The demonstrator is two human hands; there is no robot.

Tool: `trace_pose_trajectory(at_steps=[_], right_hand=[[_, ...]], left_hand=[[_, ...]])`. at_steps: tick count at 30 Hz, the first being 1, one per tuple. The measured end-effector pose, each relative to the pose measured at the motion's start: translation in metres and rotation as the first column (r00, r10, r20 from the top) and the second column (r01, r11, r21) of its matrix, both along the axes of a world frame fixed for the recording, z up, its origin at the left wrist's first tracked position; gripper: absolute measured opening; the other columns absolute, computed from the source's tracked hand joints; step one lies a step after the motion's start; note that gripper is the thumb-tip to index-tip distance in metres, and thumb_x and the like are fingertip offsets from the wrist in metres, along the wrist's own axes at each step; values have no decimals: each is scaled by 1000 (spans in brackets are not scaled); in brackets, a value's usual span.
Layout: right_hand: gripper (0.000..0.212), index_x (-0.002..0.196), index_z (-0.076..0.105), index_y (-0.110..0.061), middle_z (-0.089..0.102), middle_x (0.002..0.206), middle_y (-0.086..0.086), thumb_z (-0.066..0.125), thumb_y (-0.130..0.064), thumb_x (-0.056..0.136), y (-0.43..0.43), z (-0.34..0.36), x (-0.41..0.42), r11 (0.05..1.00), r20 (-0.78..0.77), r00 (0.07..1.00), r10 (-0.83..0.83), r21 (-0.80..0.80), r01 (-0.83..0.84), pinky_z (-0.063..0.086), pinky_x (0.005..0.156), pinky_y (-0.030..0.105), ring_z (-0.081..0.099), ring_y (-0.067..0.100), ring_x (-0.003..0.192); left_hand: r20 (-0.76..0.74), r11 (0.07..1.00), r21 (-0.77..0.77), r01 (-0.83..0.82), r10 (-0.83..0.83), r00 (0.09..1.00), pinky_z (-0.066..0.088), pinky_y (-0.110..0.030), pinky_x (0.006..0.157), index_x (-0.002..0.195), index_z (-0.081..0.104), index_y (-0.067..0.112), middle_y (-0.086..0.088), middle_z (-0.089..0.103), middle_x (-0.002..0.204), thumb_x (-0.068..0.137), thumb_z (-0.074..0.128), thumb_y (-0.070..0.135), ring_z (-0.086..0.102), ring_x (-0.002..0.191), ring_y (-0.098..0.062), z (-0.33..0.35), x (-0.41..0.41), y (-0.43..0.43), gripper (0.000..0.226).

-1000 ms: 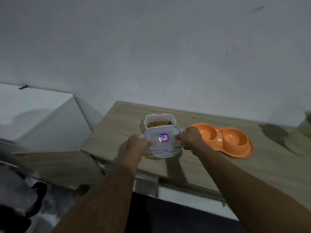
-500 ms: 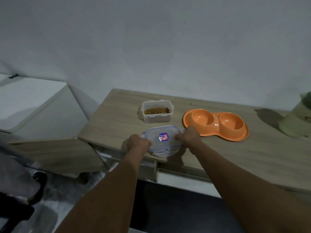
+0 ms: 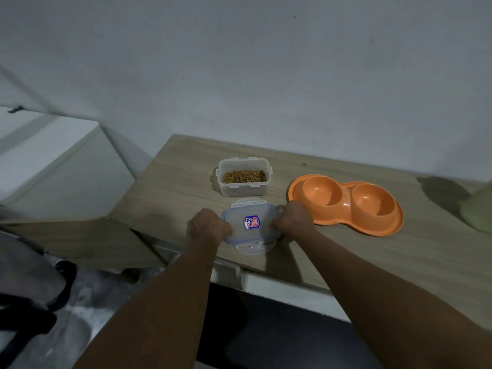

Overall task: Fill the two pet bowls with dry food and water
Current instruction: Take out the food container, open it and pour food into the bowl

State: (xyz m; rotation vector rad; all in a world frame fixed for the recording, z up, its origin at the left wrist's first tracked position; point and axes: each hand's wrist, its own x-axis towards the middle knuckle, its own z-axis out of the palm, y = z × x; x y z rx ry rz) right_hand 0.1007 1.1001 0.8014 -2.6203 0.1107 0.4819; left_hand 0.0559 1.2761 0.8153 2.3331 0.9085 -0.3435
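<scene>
- The orange double pet bowl point(image 3: 346, 206) lay on the right part of the wooden desk point(image 3: 173, 187). Both of its round cups were empty.
- The clear food box point(image 3: 243, 189) stood open to the left of the bowl, apart from it. Brown dry food point(image 3: 244, 176) sat in the bottom.
- The lid point(image 3: 250, 235) was in front of the box, near the front edge of the desk. It had a blue rim and a small sticker on top.
- The left hand point(image 3: 209, 226) held the lid's left end, with its fingers point(image 3: 225, 230) curled on it.
- The right hand point(image 3: 292, 218) held the lid's right end the same way, just beside the bowl's rim.
- I could not tell if the lid lay on the desk or hung just over it.
- A blurry pale green thing point(image 3: 479, 211) stood at the far right of the desk.
- A white cabinet point(image 3: 40, 145) stood left of the desk, against the grey wall point(image 3: 266, 75).
</scene>
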Motion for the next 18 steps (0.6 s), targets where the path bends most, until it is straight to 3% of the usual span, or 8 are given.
trace_pose_trajectory(at_steps=[3, 6, 10, 14, 18], right_hand=[[26, 110, 65, -6, 69, 112, 16, 62, -20, 88, 4, 9, 6, 994, -2, 999, 41, -101, -41, 53, 80, 38, 66, 33, 105], [29, 116, 62, -5, 67, 117, 17, 54, -17, 90, 8, 19, 16, 992, 60, 998, 22, -129, -15, 52, 86, 40, 64, 36, 110], [38, 118, 59, -5, 65, 122, 19, 49, -34, 96, 18, 25, 43, 996, 50, 997, -64, 70, 60, 50, 89, 41, 61, 38, 112], [41, 123, 57, 0, 62, 124, 23, 42, -32, 102, 30, 23, 67, 961, 19, 986, -165, 229, 156, 46, 94, 38, 57, 40, 118], [32, 106, 65, 0, 65, 95, 21, 47, -24, 96, 39, 4, 84, 913, -16, 969, -245, 333, 236, 54, 88, 49, 63, 33, 87]], left_hand=[[-17, 999, 6, -34, 34, 999, 47, -32, 75, 103, 65, 4, -19, 64, 113, 73, 78, 27, 58, 110, -32, 7, 5, 1, 40], [79, 996, -20, -83, 85, 993, 51, -36, 86, 110, 63, 2, -20, 63, 119, 80, 68, 21, 58, 113, -36, 15, 17, 5, 37], [187, 977, -153, -150, 177, 966, 45, -38, 95, 129, 50, 2, -21, 54, 134, 92, 55, 22, 53, 123, -37, 29, 42, 11, 42], [206, 982, -143, -119, 147, 967, 42, -36, 94, 134, 49, 2, -19, 53, 137, 100, 45, 33, 51, 124, -36, 34, 66, 14, 46], [186, 997, -72, -14, 27, 982, 46, -35, 86, 124, 60, 1, -19, 63, 125, 99, 45, 30, 59, 116, -36, 26, 87, 21, 41]])
